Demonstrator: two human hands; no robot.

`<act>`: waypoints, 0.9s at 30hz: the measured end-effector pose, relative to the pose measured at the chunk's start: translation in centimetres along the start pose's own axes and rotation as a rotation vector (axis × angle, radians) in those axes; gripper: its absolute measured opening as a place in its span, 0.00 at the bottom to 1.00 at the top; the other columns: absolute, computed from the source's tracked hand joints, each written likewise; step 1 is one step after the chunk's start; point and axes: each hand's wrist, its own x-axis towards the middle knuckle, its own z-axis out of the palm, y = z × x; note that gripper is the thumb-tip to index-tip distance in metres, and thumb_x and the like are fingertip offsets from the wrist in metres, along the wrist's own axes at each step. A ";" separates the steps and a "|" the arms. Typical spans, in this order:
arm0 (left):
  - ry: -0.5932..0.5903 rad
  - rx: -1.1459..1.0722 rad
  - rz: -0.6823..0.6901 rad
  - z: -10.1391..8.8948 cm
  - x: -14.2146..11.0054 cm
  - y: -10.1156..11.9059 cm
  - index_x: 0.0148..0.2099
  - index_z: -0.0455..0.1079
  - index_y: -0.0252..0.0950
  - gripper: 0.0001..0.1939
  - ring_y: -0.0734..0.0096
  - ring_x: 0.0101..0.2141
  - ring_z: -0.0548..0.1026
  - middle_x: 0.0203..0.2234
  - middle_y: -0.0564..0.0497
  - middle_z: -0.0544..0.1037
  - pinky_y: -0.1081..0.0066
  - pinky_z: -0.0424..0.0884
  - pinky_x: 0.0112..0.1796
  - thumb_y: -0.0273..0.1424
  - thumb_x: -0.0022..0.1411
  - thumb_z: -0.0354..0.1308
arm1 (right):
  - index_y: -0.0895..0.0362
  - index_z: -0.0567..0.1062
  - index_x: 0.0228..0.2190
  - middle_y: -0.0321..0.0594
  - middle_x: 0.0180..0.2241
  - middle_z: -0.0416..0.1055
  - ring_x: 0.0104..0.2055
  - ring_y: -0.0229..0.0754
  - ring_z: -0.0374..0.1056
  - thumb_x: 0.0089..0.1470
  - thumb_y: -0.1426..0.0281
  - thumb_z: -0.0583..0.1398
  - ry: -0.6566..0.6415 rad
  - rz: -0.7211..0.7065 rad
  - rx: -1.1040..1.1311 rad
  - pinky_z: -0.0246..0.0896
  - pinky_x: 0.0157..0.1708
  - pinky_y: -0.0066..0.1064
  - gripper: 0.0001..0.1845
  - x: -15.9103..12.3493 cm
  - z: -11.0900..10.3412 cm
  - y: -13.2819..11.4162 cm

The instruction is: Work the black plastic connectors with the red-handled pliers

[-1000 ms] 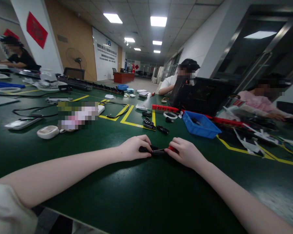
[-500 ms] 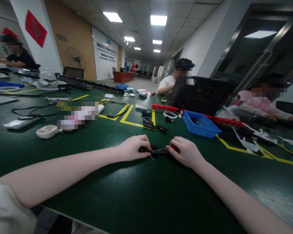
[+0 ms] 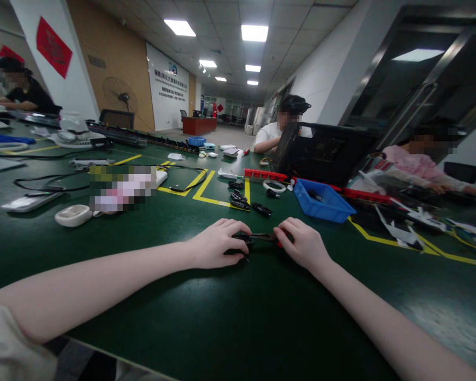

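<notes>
My left hand (image 3: 218, 244) rests on the green table (image 3: 222, 317) and pinches a small black part (image 3: 243, 239) at its fingertips. My right hand (image 3: 303, 242) grips a red-handled tool (image 3: 266, 237) whose dark metal tip meets that black part between the two hands. Both forearms stretch in from the near edge. The tool's handle is mostly hidden inside my right fist.
Several loose black parts (image 3: 240, 200) lie beyond my hands by yellow floor-tape lines (image 3: 206, 185). A blue bin (image 3: 321, 201) sits to the right, a white case (image 3: 72, 215) and cables to the left. Other people sit at the far left, centre back and right.
Both hands lifted slightly and shifted a little away from me, still joined at the black part. A thin pin seen under the hands half a second ago is barely visible now.
</notes>
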 end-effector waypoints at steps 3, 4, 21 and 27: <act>-0.013 -0.013 0.010 -0.1 0.0 -0.1 0.40 0.74 0.39 0.04 0.57 0.54 0.67 0.54 0.45 0.67 0.57 0.61 0.54 0.31 0.64 0.58 | 0.56 0.71 0.28 0.42 0.29 0.69 0.33 0.43 0.65 0.64 0.60 0.49 0.024 0.002 -0.007 0.57 0.32 0.33 0.19 -0.1 0.1 0.0; -0.014 -0.022 0.006 -0.1 0.0 -0.2 0.40 0.74 0.39 0.04 0.57 0.55 0.66 0.54 0.45 0.67 0.57 0.61 0.55 0.31 0.64 0.59 | 0.56 0.71 0.28 0.42 0.29 0.69 0.33 0.43 0.65 0.64 0.60 0.49 0.033 0.002 -0.013 0.57 0.32 0.33 0.19 -0.1 0.1 0.0; -0.110 -0.119 -0.089 0.4 0.3 0.5 0.41 0.68 0.36 0.04 0.62 0.48 0.71 0.49 0.45 0.70 0.62 0.67 0.50 0.27 0.68 0.52 | 0.56 0.69 0.26 0.43 0.28 0.69 0.31 0.43 0.63 0.66 0.62 0.45 0.022 0.086 -0.152 0.51 0.31 0.35 0.22 0.3 0.2 0.5; -0.082 -0.165 -0.150 0.3 0.4 0.6 0.41 0.65 0.35 0.04 0.63 0.46 0.71 0.46 0.45 0.71 0.61 0.68 0.49 0.26 0.69 0.49 | 0.55 0.72 0.30 0.41 0.32 0.72 0.36 0.42 0.67 0.65 0.60 0.48 -0.140 0.005 -0.032 0.58 0.35 0.34 0.19 0.2 -0.3 1.6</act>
